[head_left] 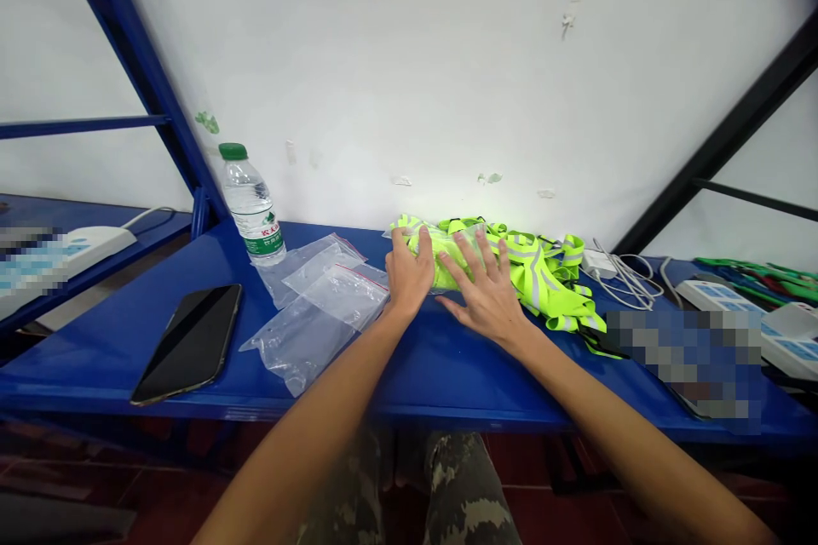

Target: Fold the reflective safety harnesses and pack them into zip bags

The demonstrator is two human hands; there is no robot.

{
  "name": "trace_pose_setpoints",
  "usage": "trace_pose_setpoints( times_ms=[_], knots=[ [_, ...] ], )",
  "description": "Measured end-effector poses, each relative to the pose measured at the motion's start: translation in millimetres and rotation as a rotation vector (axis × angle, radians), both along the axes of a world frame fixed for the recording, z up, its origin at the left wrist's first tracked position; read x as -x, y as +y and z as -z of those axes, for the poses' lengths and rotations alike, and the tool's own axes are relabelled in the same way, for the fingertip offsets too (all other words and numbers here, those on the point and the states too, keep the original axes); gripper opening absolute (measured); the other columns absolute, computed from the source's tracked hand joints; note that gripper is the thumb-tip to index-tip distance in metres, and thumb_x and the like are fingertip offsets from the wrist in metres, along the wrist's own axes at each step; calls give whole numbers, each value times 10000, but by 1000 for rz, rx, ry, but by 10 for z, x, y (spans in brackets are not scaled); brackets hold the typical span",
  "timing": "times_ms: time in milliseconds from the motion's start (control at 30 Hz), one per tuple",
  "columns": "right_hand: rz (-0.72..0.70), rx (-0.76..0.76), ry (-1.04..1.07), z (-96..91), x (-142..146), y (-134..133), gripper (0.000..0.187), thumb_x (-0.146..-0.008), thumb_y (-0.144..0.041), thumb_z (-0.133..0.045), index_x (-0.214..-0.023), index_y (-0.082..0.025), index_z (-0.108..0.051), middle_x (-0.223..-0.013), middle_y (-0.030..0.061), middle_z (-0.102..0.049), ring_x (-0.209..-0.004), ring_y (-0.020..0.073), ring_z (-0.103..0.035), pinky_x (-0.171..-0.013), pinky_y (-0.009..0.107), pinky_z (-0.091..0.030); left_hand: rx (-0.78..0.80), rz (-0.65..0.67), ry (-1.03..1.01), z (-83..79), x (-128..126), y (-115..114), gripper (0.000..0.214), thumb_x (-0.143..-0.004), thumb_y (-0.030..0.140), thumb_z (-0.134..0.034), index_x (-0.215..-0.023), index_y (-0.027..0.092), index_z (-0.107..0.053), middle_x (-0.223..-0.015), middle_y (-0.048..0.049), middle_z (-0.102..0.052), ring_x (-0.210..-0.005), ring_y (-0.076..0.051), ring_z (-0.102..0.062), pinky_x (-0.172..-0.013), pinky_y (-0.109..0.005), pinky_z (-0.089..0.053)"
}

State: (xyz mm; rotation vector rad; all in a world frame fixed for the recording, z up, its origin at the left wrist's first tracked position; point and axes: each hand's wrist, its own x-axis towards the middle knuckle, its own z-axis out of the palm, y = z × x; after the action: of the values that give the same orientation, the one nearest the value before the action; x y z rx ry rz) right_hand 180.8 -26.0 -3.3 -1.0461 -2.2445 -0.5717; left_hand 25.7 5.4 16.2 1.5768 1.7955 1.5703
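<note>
Light: bright, even, soft shadows
Glare: glow on the white wall (447, 136) above the hi-vis vest (537, 272)
Distortion: blue shelf upright (137, 60) leans at the edge
Blur: pixelated patch (683, 366)

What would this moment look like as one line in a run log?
left hand: on yellow vest | right hand: on yellow vest | nearby: plastic bags, water bottle

Storeroom-like workspace: blue steel shelving (108, 358), scuffed white wall (396, 68)

Plastic water bottle (250, 204) standing upright, black smartphone (187, 343) (screen dark), white power strip (709, 296), blue metal shelf (95, 358)
</note>
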Motion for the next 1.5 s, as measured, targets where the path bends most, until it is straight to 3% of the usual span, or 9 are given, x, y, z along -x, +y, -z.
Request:
trace_pose_setpoints(
  times_ms=[100, 267, 467, 600, 800, 900, 1000, 1267, 1500],
  knots=[
    [9, -30, -99, -33, 58, 163, 583, -896, -116, -422, -1471, -208, -390, -1546, 130, -368, -1476, 323, -207, -1155, 566, -246, -101, 1, -62, -46, 2, -23, 540, -968, 552, -313, -1348, 176, -391, -1249, -164, -621, -1151, -293, -593, -959, -409, -440],
    [164, -143, 75, -315, 272, 757, 557, -913, -91, -344, -1466, -135, -387, -1529, 162, -374, -1459, 311, -236, -1115, 524, -333, -429, -92, 68, -14, 11, -17, 520, -967, 387, -396, -1406, 118, -321, -1445, -192, -435, -1362, -268, -388, -1125, -444, -314],
    [306, 95, -153, -366, 604, 1163, 390, -908, -154, -427, -1268, -150, -579, -1251, 185, -588, -1199, 350, -517, -1020, 562, -384, -282, -139, 326, 45, 48, -19, 591, -854, 139, -442, -1428, 89, -312, -1376, -196, -490, -1302, -296, -425, -1103, -498, -330],
    [277, 203, -201, -138, 585, 1171, 467, -905, -180, -448, -1366, -122, -498, -1325, 217, -533, -1178, 326, -532, -978, 438, -438, -182, -149, 452, 24, 34, -57, 655, -809, 93, -432, -1452, 110, -306, -1403, -178, -482, -1311, -311, -413, -1103, -537, -320],
    [175, 117, -127, 33, 284, 991, 520, -887, -137, -444, -1406, -133, -474, -1507, 147, -402, -1436, 327, -263, -1165, 491, -219, 49, -86, 762, -8, 101, -139, 561, -862, 199, -477, -1422, 200, -435, -1467, -167, -442, -1392, -396, -306, -1079, -735, -181],
    [212, 82, -27, 116, 106, 829, 482, -901, -184, -446, -1375, -116, -504, -1475, 154, -438, -1414, 319, -304, -1158, 461, -259, 346, -5, 855, -5, 164, -161, 522, -870, 341, -523, -1372, 197, -512, -1542, -203, -331, -1425, -475, -192, -981, -833, -167],
    [244, 144, 53, 231, -48, 733, 479, -914, -242, -456, -1372, -105, -494, -1390, 175, -515, -1317, 309, -433, -1106, 443, -353, 561, 62, 816, 9, 151, -167, 614, -895, 412, -479, -1466, 201, -396, -1584, -216, -230, -1414, -492, -200, -884, -822, -321],
    [276, 269, 52, 202, -133, 690, 513, -877, -112, -435, -1389, -124, -453, -1278, 139, -597, -1171, 267, -537, -1009, 369, -430, 346, 248, 886, 113, -48, -222, 492, -915, 356, -455, -1372, 176, -476, -1440, -218, -424, -1292, -420, -396, -885, -681, -456],
    [569, 392, 31, 128, -146, 651, 413, -907, -277, -522, -1281, -103, -532, -1234, 190, -586, -1116, 327, -558, -864, 391, -471, 133, 394, 949, 256, -22, -112, 419, -923, 214, -414, -1328, 172, -511, -1336, -160, -514, -1255, -326, -448, -1000, -522, -436]
  ],
)
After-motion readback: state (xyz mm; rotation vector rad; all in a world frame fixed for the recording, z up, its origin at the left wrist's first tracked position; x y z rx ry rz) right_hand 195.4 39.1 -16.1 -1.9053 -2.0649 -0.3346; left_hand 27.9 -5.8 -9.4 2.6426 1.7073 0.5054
